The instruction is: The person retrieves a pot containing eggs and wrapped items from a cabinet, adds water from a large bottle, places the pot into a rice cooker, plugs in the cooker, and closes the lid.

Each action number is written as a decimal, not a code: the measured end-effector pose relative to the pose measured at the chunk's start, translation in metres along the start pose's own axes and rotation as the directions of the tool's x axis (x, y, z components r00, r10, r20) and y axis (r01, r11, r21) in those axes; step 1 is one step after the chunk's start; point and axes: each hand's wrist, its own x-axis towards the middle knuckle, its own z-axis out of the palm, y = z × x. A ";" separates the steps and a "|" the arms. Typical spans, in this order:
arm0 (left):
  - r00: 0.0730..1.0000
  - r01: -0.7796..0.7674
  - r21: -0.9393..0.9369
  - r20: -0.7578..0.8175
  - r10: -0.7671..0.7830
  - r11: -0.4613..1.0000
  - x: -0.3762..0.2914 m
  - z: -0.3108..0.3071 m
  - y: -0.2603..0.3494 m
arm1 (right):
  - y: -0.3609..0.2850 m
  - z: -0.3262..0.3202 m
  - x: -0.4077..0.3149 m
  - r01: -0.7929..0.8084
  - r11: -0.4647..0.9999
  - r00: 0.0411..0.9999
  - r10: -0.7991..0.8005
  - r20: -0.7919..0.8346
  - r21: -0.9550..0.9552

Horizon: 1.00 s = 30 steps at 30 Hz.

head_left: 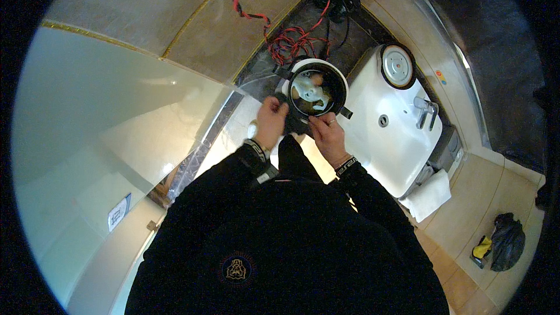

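Note:
A round electric cooker (344,79) with a white outer rim and a dark inner pot stands on the dark counter before me. Pale bluish-white and brownish pieces (311,92) lie inside it; what they are is unclear. Just left of the cooker, my left hand (270,119) has its fingers closed on a dark, cloth-like thing (294,126). My right hand (328,135), wearing a ring, meets the cooker's front edge with bent fingers. Whether it grips the rim or the dark cloth is hidden.
To the right is a white washbasin (372,153) with a chrome tap (426,111). A round metal lid (397,66) rests on its back corner. Red and black twisted cable (293,46) lies coiled behind the cooker. A frosted glass panel (109,109) stands to the left.

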 end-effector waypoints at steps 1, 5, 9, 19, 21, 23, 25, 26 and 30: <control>0.998 0.004 0.060 -0.068 0.000 0.998 0.013 -0.003 0.004 | 0.001 -0.001 0.001 0.024 1.000 1.000 -0.024 -0.006 0.014; 0.976 -0.218 0.131 0.051 0.213 0.967 0.062 -0.009 0.015 | 0.008 -0.005 0.003 0.053 0.996 0.997 -0.057 0.051 0.073; 0.966 -0.249 0.220 -0.014 0.259 0.943 0.050 -0.002 0.008 | 0.013 -0.005 0.005 0.089 0.996 0.991 -0.089 0.098 -0.001; 0.952 0.223 -0.195 0.255 -0.170 0.955 0.000 -0.008 -0.005 | 0.001 -0.015 0.023 0.111 0.993 0.969 -0.117 0.219 0.040; 0.962 0.220 -0.169 0.203 -0.185 0.961 0.004 -0.012 0.002 | -0.007 -0.020 0.033 0.133 0.989 0.957 -0.146 0.249 0.068; 0.978 0.168 -0.181 0.153 -0.141 0.969 0.006 -0.017 0.010 | -0.018 -0.020 0.046 0.190 0.975 0.940 -0.214 0.264 0.113; 0.998 0.035 -0.217 0.057 -0.023 0.976 0.009 -0.023 0.020 | -0.027 -0.012 0.062 0.173 0.980 0.909 -0.196 0.369 0.096; 1.000 -0.001 -0.180 0.030 0.007 0.984 0.012 -0.026 0.025 | -0.029 -0.007 0.072 0.186 0.979 0.900 -0.204 0.385 0.083; 0.996 -0.079 -0.297 0.011 0.086 0.952 0.030 -0.031 0.043 | -0.013 0.016 0.120 0.235 0.970 0.924 -0.242 0.296 0.059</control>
